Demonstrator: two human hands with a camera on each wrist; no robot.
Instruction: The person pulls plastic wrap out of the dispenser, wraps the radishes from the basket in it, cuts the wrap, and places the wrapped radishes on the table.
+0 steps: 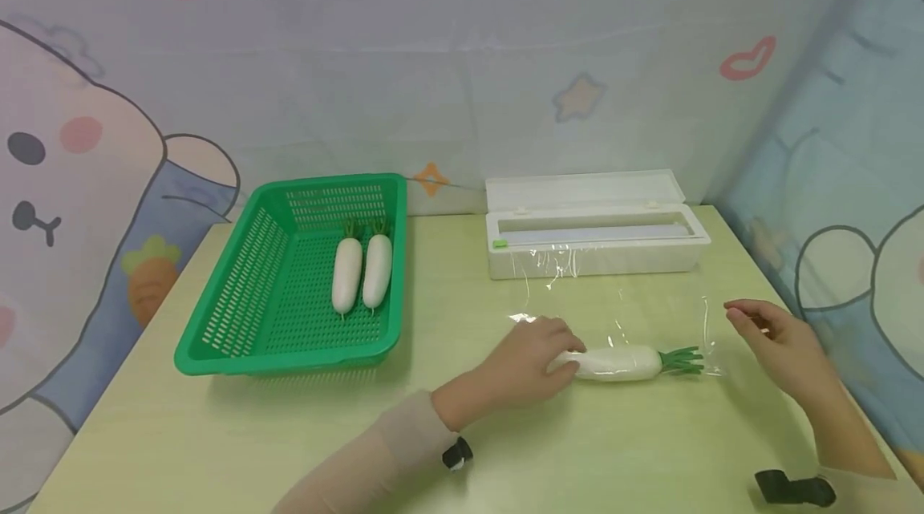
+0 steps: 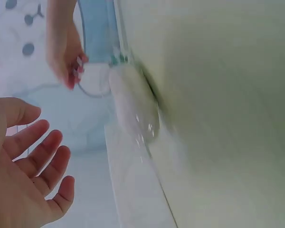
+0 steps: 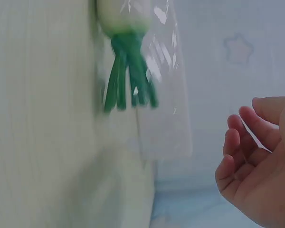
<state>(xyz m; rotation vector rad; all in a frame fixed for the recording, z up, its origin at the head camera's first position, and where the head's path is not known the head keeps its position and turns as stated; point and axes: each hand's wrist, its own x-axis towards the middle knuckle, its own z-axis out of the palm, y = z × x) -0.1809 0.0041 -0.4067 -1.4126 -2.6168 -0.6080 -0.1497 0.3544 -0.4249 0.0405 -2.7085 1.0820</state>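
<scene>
A white radish point(image 1: 621, 363) with green cut stalks point(image 3: 128, 71) lies on the table under clear cling film point(image 1: 628, 309). The film runs back from it to the white dispenser box point(image 1: 599, 261). My left hand point(image 1: 537, 358) is at the radish's left end in the head view; in the left wrist view its fingers are loosely bent, with nothing between them, beside the radish point(image 2: 133, 99). To the right of the stalks, my right hand point(image 1: 783, 346) hovers past the film's edge. Its fingers point(image 3: 242, 142) are loosely curled around nothing.
On the left stands a green basket point(image 1: 289, 362) with two more white radishes point(image 1: 347, 275) along its right side. The dispenser's lid point(image 1: 585, 189) is raised against the back wall cloth. Patterned cloth point(image 1: 852, 137) also hangs along the table's right side.
</scene>
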